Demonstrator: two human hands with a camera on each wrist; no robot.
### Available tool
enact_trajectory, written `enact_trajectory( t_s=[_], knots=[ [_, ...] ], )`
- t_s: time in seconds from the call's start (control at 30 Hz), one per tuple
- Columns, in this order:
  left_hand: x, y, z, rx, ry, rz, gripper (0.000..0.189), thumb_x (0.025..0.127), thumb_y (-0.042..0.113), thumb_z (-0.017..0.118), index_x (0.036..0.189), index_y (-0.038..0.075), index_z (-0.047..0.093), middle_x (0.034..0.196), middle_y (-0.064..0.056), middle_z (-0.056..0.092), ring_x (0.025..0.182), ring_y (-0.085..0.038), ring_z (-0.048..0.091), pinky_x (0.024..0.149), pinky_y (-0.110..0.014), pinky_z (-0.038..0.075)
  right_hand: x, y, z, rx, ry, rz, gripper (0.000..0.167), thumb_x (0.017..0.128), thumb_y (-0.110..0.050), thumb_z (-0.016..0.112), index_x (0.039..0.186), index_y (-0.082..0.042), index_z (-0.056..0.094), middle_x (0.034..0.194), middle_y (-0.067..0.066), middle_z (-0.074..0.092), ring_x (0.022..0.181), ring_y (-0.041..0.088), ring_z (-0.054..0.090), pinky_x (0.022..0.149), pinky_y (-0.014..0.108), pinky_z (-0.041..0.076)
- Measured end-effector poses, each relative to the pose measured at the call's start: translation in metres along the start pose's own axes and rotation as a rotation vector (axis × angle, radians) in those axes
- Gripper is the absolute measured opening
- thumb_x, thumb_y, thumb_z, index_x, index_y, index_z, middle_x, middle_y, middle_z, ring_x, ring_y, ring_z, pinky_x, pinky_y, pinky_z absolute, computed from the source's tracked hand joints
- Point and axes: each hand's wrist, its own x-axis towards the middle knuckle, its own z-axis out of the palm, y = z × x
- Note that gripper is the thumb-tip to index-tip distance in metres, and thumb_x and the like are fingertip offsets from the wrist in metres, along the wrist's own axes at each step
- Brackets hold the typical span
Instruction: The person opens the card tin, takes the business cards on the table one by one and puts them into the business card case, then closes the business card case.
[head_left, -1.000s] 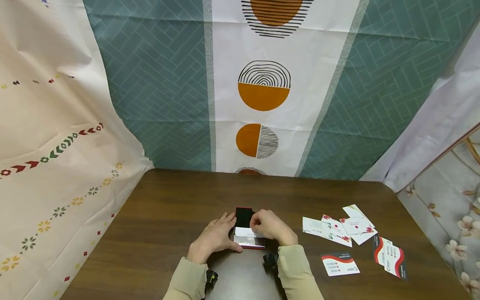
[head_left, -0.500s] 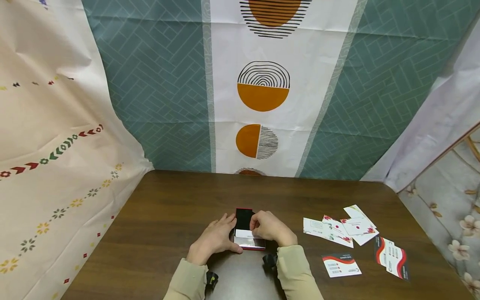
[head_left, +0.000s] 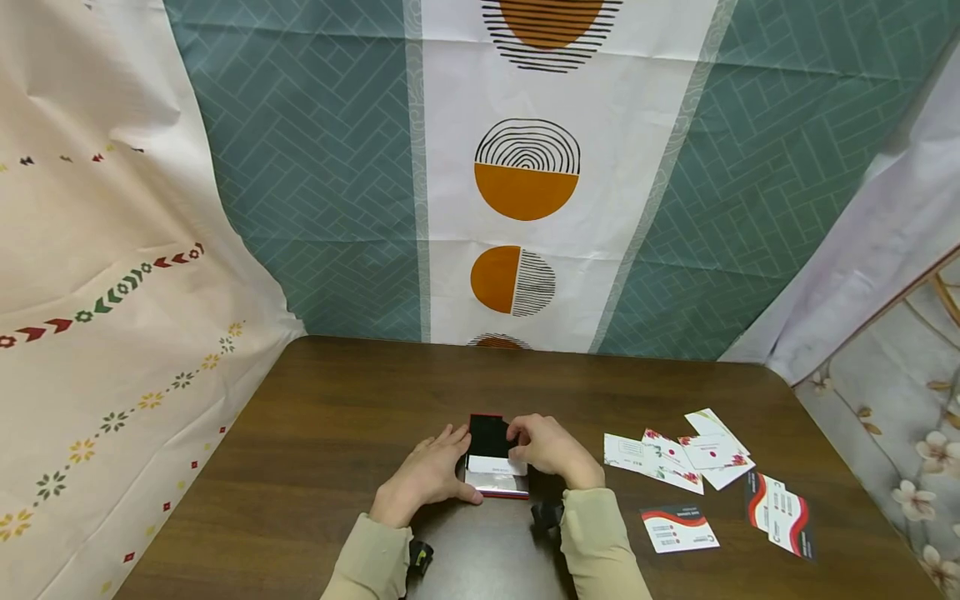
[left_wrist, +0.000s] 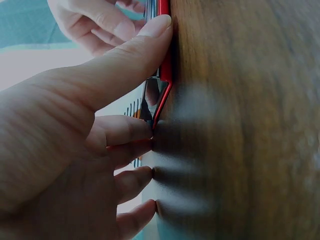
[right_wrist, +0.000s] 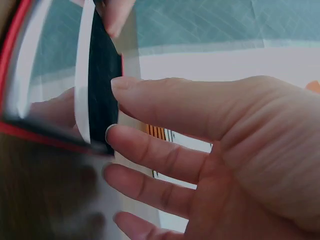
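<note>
A card case (head_left: 489, 437) with a black-lined lid and red edges lies unfolded mid-table. Across it sits a white card (head_left: 491, 465), part of it showing above a shiny front panel (head_left: 493, 483). My left hand (head_left: 426, 477) steadies the case: the thumb presses the near red edge, and the spread, fairly straight fingers touch down along the left side. At the case's right side is my right hand (head_left: 553, 450); in the right wrist view its thumb (right_wrist: 165, 102) and index fingertip stand apart by the lid's edge, nothing pinched between them.
To the right lie several floral cards (head_left: 675, 457), overlapping. Nearer me are a red-and-white card (head_left: 679, 530) and a pair of overlapping similar cards (head_left: 782, 512). Patterned curtains (head_left: 330, 200) hang behind the brown table (head_left: 360, 400) and at its sides.
My right hand has shifted slightly right, off the white card, and its fingers have loosened. My left hand and the case stay put.
</note>
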Motion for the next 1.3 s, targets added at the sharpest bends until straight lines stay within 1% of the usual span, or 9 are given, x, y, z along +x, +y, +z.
enact_trajectory(
  t_s=[0.17,0.27,0.43,0.6,0.67,0.8,0.9,1.1,1.3],
  knots=[
    [-0.001,0.0,-0.001,-0.01,0.004,0.002,0.094,0.073,0.045,0.084,0.145,-0.001,0.045,0.155,-0.016,0.032,0.145,-0.036,0.021,0.113,-0.056,0.021,-0.008,0.012,-0.011,0.025,0.031,0.092,0.022,0.083,-0.007,0.076,0.103,-0.008,0.067,0.079,-0.001,0.057,0.071,0.016,0.052,0.064,0.034,0.046],
    [-0.001,0.0,0.0,-0.006,0.009,0.004,0.094,0.073,0.045,0.084,0.145,-0.001,0.044,0.155,-0.015,0.032,0.145,-0.036,0.021,0.113,-0.056,0.021,-0.015,0.02,-0.019,0.033,0.064,0.131,0.024,0.082,-0.008,0.077,0.104,-0.009,0.067,0.079,-0.001,0.056,0.071,0.017,0.052,0.063,0.034,0.045],
    [-0.001,0.0,0.0,-0.002,0.009,-0.003,0.094,0.072,0.045,0.084,0.145,0.0,0.045,0.155,-0.015,0.032,0.145,-0.035,0.021,0.113,-0.055,0.021,-0.027,0.036,-0.035,0.05,0.119,0.158,0.026,0.082,-0.008,0.077,0.106,-0.007,0.067,0.075,-0.001,0.055,0.067,0.016,0.05,0.062,0.033,0.043],
    [-0.001,0.001,0.0,0.012,0.0,-0.014,0.094,0.073,0.046,0.084,0.145,0.001,0.045,0.156,-0.013,0.032,0.145,-0.033,0.021,0.114,-0.053,0.021,-0.043,0.056,-0.053,0.056,0.179,0.171,0.03,0.082,-0.009,0.075,0.109,-0.002,0.065,0.076,0.0,0.056,0.066,0.016,0.051,0.061,0.033,0.043],
    [-0.001,0.002,-0.001,0.013,-0.001,-0.014,0.094,0.073,0.045,0.084,0.145,0.0,0.045,0.156,-0.013,0.032,0.145,-0.034,0.021,0.114,-0.053,0.021,-0.051,0.065,-0.06,0.045,0.196,0.204,0.032,0.082,-0.012,0.076,0.11,-0.001,0.064,0.077,0.001,0.056,0.067,0.016,0.051,0.061,0.033,0.042],
    [-0.002,0.001,0.0,0.016,0.0,-0.012,0.094,0.073,0.045,0.084,0.146,0.0,0.044,0.156,-0.014,0.032,0.145,-0.034,0.022,0.114,-0.053,0.021,-0.068,0.082,-0.071,0.03,0.202,0.296,0.037,0.082,-0.015,0.076,0.111,0.003,0.062,0.081,0.005,0.059,0.074,0.021,0.054,0.066,0.036,0.043],
    [-0.001,0.001,0.0,0.017,-0.007,-0.014,0.094,0.074,0.046,0.083,0.147,0.001,0.043,0.157,-0.013,0.031,0.146,-0.033,0.02,0.115,-0.052,0.02,-0.08,0.093,-0.079,0.019,0.2,0.361,0.042,0.082,-0.016,0.075,0.115,0.005,0.059,0.088,0.011,0.059,0.08,0.026,0.055,0.07,0.042,0.044],
    [-0.001,-0.001,0.002,0.007,-0.009,-0.015,0.094,0.074,0.047,0.083,0.146,0.001,0.043,0.157,-0.012,0.03,0.146,-0.032,0.02,0.115,-0.052,0.02,-0.091,0.109,-0.085,-0.006,0.198,0.405,0.056,0.082,-0.02,0.078,0.123,0.008,0.052,0.097,0.024,0.059,0.087,0.036,0.057,0.074,0.049,0.046],
    [-0.001,-0.001,0.001,0.014,-0.005,-0.01,0.094,0.074,0.046,0.083,0.146,0.001,0.043,0.156,-0.013,0.031,0.146,-0.033,0.021,0.114,-0.053,0.02,-0.091,0.114,-0.08,-0.051,0.209,0.441,0.06,0.077,-0.027,0.081,0.117,0.007,0.052,0.106,0.036,0.056,0.095,0.055,0.049,0.081,0.057,0.039]
  ],
)
